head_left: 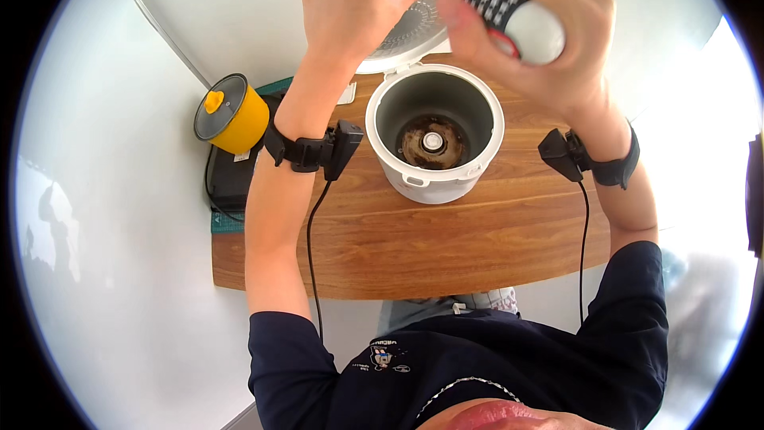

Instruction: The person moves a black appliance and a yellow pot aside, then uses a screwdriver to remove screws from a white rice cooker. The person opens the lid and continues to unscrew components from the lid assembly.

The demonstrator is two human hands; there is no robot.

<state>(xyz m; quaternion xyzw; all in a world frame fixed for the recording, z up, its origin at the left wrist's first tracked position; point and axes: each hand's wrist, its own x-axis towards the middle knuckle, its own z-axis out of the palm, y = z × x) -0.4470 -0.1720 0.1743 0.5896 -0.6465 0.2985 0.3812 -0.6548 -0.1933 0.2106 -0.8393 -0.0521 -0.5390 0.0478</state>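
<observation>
A screwdriver (501, 12) with a white, black and red handle is gripped in my right hand (581, 20), raised at the top of the view. Its metal shaft points left to the fingers of my left hand (350, 8). Those fingers are closed, and a small whitish piece shows by the screwdriver's tip; I cannot make out what it is. Below both hands stands a white rice cooker (434, 191), without its inner pot, its heating plate (454, 147) stained brown around a round centre button. The raised lid (410, 36) is partly hidden behind my hands.
A yellow pot (251, 124) with a dark lid sits at the left on a black appliance (232, 183), over a green cutting mat (227, 221). The wooden table (446, 251) has a curved near edge. Cables (312, 247) hang from the black devices strapped to my wrists.
</observation>
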